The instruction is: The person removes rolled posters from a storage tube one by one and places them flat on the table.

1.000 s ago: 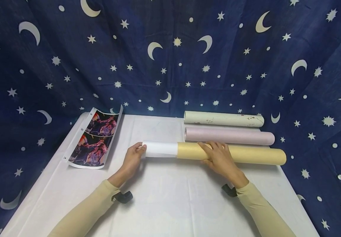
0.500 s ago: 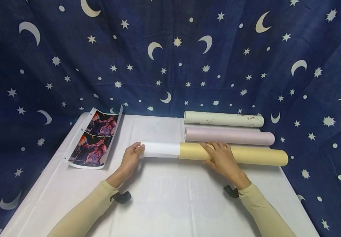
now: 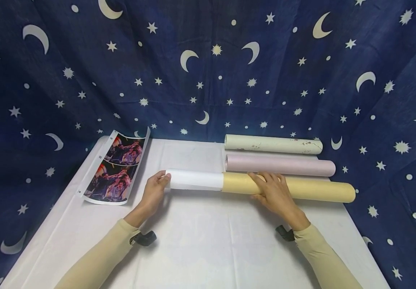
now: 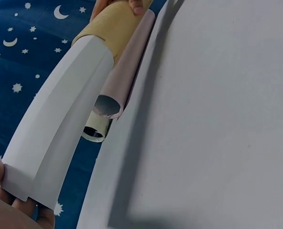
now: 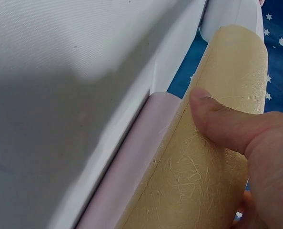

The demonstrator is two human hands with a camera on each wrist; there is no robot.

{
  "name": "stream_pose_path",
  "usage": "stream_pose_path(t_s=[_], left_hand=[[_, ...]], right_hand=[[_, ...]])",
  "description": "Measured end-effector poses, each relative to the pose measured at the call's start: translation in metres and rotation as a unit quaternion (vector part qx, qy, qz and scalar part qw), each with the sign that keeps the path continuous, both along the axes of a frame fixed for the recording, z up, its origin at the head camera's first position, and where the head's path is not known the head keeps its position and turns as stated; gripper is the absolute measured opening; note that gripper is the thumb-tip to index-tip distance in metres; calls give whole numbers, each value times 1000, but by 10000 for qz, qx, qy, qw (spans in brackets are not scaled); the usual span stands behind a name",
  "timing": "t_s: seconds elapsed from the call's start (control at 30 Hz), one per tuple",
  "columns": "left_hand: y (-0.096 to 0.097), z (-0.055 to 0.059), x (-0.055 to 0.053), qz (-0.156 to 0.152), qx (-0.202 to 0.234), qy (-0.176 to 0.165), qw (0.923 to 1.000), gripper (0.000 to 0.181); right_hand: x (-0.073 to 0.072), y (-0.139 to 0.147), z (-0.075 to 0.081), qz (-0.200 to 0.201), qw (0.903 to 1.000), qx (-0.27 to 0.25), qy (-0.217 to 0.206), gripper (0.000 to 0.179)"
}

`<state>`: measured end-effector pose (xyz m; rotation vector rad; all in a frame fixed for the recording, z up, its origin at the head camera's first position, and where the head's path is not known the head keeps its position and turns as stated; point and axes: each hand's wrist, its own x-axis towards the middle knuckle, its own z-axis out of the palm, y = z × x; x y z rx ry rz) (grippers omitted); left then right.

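My left hand (image 3: 153, 192) pinches the far left end of a rolled sheet of white paper (image 3: 196, 179), thumb on one side and fingers on the other. The other end of this paper sits inside a yellow wallpaper roll (image 3: 316, 190), which my right hand (image 3: 274, 196) grips near its left part. In the left wrist view the white paper (image 4: 60, 105) shows a lengthwise overlapping edge and runs into the yellow tube's opening. Seen from the right wrist, my thumb (image 5: 217, 117) lies across the crinkled yellow surface.
Behind the yellow roll lie a pink roll (image 3: 280, 165) and a cream floral roll (image 3: 273, 144), both parallel to it. A curled sheet with two colourful pictures (image 3: 114, 172) lies at the left. A dark blue moon-and-star cloth (image 3: 208, 80) hangs behind the white table (image 3: 208, 249).
My left hand has moved left with the white paper, and more of it shows outside the yellow roll. My right hand and the yellow roll have shifted slightly right.
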<state>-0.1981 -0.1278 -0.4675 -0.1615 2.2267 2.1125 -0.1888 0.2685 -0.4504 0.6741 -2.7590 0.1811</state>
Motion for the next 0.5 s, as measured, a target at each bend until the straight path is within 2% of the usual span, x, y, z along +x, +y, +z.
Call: stream_pose_path(t_s=[0.3,0.4,0.5], left_hand=[[-8,5,0,151,-33,153,9998,37],[-10,8,0,205,-143,274,9993,38],[-12,11,0,318,-71,414,9986,36]], right_hand=[[1,6,1,-48,10000,-79,-36,79],[2,9,2,-110,9999,-113,-59,80],[2,10,3,-133,9998,-163,-15,79]])
